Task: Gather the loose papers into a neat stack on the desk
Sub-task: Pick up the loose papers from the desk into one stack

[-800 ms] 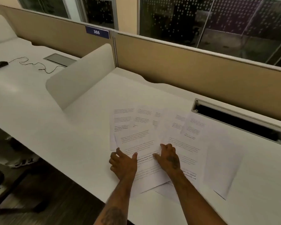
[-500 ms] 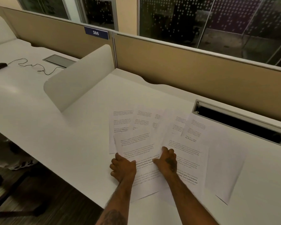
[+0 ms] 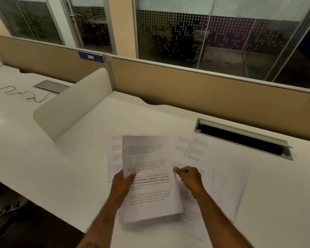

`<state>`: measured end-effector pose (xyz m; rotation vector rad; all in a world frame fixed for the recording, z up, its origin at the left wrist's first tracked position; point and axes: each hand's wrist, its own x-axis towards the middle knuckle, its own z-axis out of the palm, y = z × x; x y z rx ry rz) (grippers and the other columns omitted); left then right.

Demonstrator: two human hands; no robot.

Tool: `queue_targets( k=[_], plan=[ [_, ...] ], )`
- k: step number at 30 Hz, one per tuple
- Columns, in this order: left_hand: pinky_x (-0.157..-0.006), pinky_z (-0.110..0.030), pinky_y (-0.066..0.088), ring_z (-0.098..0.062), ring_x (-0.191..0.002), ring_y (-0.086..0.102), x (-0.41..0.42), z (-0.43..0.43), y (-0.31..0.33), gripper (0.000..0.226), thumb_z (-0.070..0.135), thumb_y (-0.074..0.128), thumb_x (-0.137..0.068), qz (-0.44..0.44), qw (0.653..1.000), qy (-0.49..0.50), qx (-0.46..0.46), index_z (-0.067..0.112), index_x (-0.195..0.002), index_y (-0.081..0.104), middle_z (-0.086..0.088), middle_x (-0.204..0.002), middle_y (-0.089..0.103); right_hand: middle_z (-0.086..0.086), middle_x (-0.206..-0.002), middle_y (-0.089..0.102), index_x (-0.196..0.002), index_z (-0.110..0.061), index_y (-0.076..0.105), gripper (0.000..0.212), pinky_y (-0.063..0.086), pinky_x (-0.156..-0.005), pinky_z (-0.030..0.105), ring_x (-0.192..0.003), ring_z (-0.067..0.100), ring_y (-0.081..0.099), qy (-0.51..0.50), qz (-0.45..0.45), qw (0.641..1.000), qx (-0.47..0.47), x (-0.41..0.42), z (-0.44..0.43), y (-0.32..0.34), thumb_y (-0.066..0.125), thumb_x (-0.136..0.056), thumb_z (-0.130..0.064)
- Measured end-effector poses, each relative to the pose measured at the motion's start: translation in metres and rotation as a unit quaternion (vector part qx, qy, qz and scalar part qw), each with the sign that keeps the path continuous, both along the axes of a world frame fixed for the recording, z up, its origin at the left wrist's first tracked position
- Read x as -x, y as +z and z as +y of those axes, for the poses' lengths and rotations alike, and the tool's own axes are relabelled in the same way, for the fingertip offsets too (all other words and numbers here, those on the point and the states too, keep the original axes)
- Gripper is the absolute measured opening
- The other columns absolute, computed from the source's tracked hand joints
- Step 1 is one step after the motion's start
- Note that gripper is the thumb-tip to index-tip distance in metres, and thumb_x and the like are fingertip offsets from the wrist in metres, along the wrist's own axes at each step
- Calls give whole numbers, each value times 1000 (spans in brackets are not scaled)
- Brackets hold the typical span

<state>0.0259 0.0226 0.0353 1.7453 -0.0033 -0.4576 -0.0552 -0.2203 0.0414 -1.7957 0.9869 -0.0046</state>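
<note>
Left hand (image 3: 122, 183) grips printed sheet (image 3: 149, 178) (lifted, blurred); right hand (image 3: 190, 178) pinches loose papers (image 3: 195, 149) on desk (image 3: 43, 167)

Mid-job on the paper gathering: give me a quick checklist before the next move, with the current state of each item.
1. Left hand grips the lifted sheet: ok, thumb on top at its left edge.
2. Right hand has a sheet: cannot tell, fingers curled at the lifted sheet's right edge.
3. Papers gathered: not ok, sheets on the desk lie fanned out, including the far-right blank sheet.
4. Papers clear of the open cable slot: ok.
5. Lifted sheet squared with the others: not ok, tilted.
</note>
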Motion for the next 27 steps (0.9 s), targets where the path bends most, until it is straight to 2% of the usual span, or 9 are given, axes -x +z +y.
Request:
queue_targets(
  k=[2,4,7,10,15,18,20,23,27],
  plan=[
    [-74,-29,62,-13,-90,77,-3,3,4,23,20,63,-96,8,1000,-20,7,20,-119,68,1,-105,78,9,-106,72,-102,-8,69,39,52,-81,34,-96,28,66,-38,56,994,82,22,-12,0,68,-87,-44],
    [-84,-40,61,-20,-95,76,-5,7,5,26,19,63,-96,12,999,-28,10,17,-121,68,-3,-108,77,13,-125,63,-123,-8,59,51,51,-88,37,-111,32,62,-58,131,979,146,47,-19,-8,65,-89,-45],
    [-85,-45,61,-27,-96,76,-6,11,6,24,19,64,-95,22,999,-32,28,17,-119,69,-6,-106,79,18,-131,53,-131,-6,46,74,52,-92,46,-119,36,55,-68,214,959,171,68,-20,-26,71,-80,-53],
    [-87,-48,60,-30,-97,76,-6,14,7,25,18,64,-95,25,998,-31,39,14,-119,69,-8,-107,79,19,-136,44,-134,-8,37,85,47,-97,51,-124,38,48,-66,266,950,148,73,-6,-37,80,-73,-46],
    [-81,-49,63,-29,-87,78,-6,21,15,20,20,64,-95,12,998,-41,51,17,-114,68,-6,-100,81,22,-138,41,-137,-8,32,82,40,-104,55,-125,40,44,-143,286,945,63,65,2,-43,82,-75,-26],
    [-81,-50,63,-29,-87,78,-10,28,18,22,21,64,-95,8,998,-42,52,17,-116,68,-8,-101,80,25,-134,50,-130,-2,45,55,36,-107,53,-123,41,45,-158,289,943,46,68,-1,-48,70,-84,-18],
    [-80,-50,63,-30,-86,78,-14,32,21,22,21,65,-94,6,998,-40,54,16,-115,68,-8,-101,80,24,-127,58,-123,-2,58,39,40,-103,47,-118,40,50,-151,259,952,60,74,-5,-50,64,-87,-18],
    [-73,-44,64,-29,-84,78,-19,36,27,19,20,65,-94,-4,997,-40,58,18,-112,69,-7,-97,81,23,-119,67,-119,1,64,35,51,-95,43,-103,36,61,-129,120,983,50,74,-20,-35,62,-91,-20],
    [-69,-37,64,-27,-83,79,-27,40,33,19,19,66,-94,-14,998,-40,55,14,-112,70,-8,-97,81,25,-108,70,-110,2,67,24,50,-83,41,-95,37,64,-175,-36,979,102,76,-53,22,58,-94,-13]
  ],
)
